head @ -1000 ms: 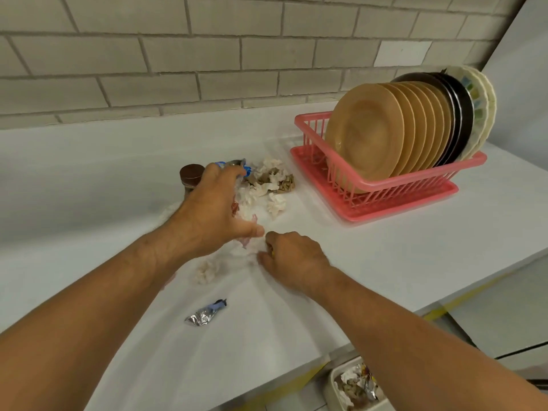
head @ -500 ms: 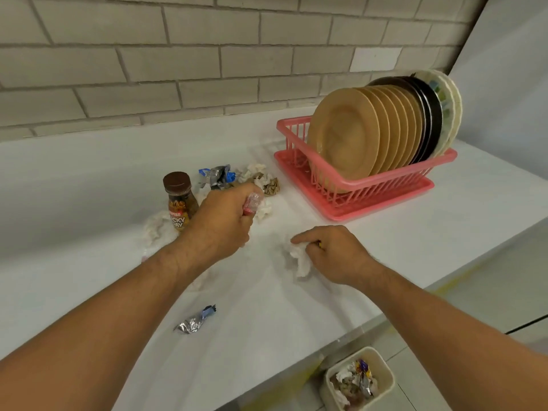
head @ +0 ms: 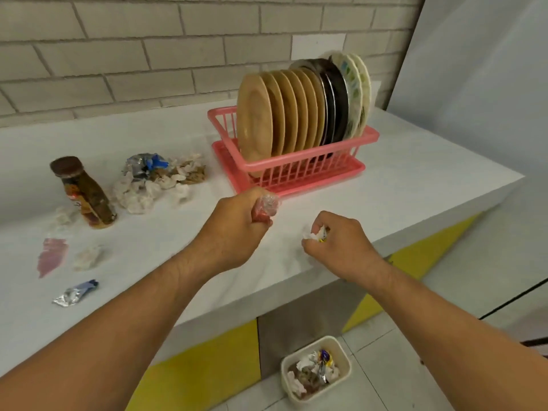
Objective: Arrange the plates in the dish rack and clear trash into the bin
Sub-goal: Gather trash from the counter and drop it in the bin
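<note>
My hands have pulled back to the counter (head: 415, 179) edge. The left hand (head: 237, 229) clenches a red-and-clear wrapper (head: 267, 207), and the right hand (head: 335, 241) grips crumpled tissue (head: 314, 234). The bin (head: 307, 350) sits below at five o'clock, so I judge dropping comes next. The plates (head: 255, 126) stand racked at one o'clock.

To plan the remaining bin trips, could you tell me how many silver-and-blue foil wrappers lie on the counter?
2: one flattened foil wrapper at the front left of the counter, one crumpled foil wrapper in the tissue pile beside the bottle. More may hide inside it.
</note>
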Demonstrator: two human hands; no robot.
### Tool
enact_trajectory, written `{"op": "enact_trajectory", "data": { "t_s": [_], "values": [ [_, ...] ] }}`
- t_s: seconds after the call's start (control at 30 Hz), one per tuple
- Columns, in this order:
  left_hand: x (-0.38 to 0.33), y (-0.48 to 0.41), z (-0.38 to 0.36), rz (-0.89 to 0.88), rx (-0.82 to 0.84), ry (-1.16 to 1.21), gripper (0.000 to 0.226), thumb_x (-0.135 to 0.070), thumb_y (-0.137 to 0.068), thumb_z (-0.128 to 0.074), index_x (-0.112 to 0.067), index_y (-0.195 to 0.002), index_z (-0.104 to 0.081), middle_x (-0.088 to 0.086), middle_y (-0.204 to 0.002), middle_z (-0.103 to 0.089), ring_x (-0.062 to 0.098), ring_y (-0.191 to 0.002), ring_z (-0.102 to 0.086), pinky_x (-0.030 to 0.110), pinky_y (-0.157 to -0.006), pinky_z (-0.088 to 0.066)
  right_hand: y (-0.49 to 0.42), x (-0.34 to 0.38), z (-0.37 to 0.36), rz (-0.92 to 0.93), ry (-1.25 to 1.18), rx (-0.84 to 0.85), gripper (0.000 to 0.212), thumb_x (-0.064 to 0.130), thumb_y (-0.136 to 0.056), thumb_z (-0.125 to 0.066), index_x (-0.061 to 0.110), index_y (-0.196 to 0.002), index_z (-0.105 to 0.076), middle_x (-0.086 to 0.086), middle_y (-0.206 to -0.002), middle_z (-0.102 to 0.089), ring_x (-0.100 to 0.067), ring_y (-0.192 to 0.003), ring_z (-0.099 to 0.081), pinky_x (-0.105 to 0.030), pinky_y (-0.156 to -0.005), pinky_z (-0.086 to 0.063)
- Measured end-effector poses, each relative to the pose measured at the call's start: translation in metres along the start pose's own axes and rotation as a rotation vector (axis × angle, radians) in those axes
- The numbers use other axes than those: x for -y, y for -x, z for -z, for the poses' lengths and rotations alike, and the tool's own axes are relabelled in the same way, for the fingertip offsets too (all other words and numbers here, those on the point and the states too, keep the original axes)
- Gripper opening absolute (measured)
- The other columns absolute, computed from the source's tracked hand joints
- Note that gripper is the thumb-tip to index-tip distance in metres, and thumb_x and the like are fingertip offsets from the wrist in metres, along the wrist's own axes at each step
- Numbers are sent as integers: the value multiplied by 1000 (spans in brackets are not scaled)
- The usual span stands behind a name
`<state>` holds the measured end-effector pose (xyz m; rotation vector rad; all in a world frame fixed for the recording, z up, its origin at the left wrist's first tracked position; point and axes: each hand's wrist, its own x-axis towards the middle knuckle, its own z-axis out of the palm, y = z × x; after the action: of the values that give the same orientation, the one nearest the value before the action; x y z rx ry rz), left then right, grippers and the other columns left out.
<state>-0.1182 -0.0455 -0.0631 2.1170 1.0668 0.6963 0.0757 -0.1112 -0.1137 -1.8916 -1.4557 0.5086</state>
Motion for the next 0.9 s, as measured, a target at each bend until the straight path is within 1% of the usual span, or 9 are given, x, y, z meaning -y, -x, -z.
{"op": "enact_trajectory", "data": {
  "t_s": [0.1, 0.17, 0.27, 0.33, 0.5, 0.67, 0.73, 0.83, 0.9],
  "values": [
    [-18, 10, -40, 10, 57, -16, 31, -8, -87, -56, -38, -97, -56, -11, -90, -64, 8, -80, -66, 27, -73, -53, 13, -31, 21, 10, -26, 61, 15, 22, -71, -69, 30, -71, -57, 11, -68, -59, 4, -57, -54, -8, -44, -37],
    [-27, 20, -64, 31, 95, -5, 33, -8, -88, -53, -41, -93, -53, -10, -83, -63, 7, -71, -67, 22, -65, -52, 23, -50, 30, 15, -8, 116, 10, 21, -75, -67, 30, -79, -63, 12, -82, -65, 1, -71, -58, -14, -59, -47],
    [-34, 28, -92, -17, 126, -112, 8, -19, -92, -56, -27, -92, -55, -6, -79, -61, 12, -72, -61, 30, -66, -51, 39, -74, 37, 16, -11, 170, 18, 22, -83, -64, 32, -95, -70, 18, -94, -67, 2, -85, -60, -11, -74, -45],
    [-34, 32, -106, -61, 151, -158, 6, -24, -93, -57, -20, -88, -57, -4, -82, -59, 17, -77, -56, 31, -69, -47, 49, -86, 38, -35, -50, 186, 21, 19, -84, -64, 35, -94, -73, 22, -90, -66, 7, -82, -60, -5, -69, -43],
    [-18, 48, -141, -58, 314, -171, 18, -6, -86, -57, -15, -102, -62, -6, -127, -48, 14, -112, -51, 16, -88, -35, 84, -121, 26, -246, -73, 238, 32, 14, -82, -58, 36, -62, -68, 22, -54, -61, 8, -48, -54, -8, -46, -37],
    [30, 90, -193, 99, 405, -17, 44, -4, -87, -56, -40, -112, -55, -15, -92, -57, 6, -74, -57, 16, -62, -46, 131, -172, -13, -464, -32, 251, 26, 18, -82, -55, 30, -64, -69, 10, -59, -61, -15, -61, -65, -27, -52, -51],
    [60, 106, -220, 166, 438, 30, 34, -8, -88, -58, -41, -99, -57, -14, -78, -58, 9, -62, -57, 16, -48, -45, 147, -197, -34, -544, -32, 267, 24, 18, -81, -53, 29, -68, -70, 1, -62, -64, -26, -62, -66, -35, -53, -57],
    [100, 123, -259, 189, 419, -22, 16, -23, -81, -67, -34, -75, -57, -15, -62, -57, 6, -57, -54, 9, -47, -35, 166, -238, -67, -630, -53, 319, 14, 24, -80, -58, 25, -75, -70, -4, -68, -66, -25, -58, -65, -39, -53, -58],
    [127, 132, -289, 215, 428, -114, 21, -42, -75, -67, -30, -64, -54, -9, -58, -55, 10, -54, -50, 15, -45, -31, 173, -267, -89, -676, -44, 328, 9, 29, -75, -62, 24, -70, -67, -3, -68, -65, -22, -58, -64, -37, -55, -58]
  ]
}}
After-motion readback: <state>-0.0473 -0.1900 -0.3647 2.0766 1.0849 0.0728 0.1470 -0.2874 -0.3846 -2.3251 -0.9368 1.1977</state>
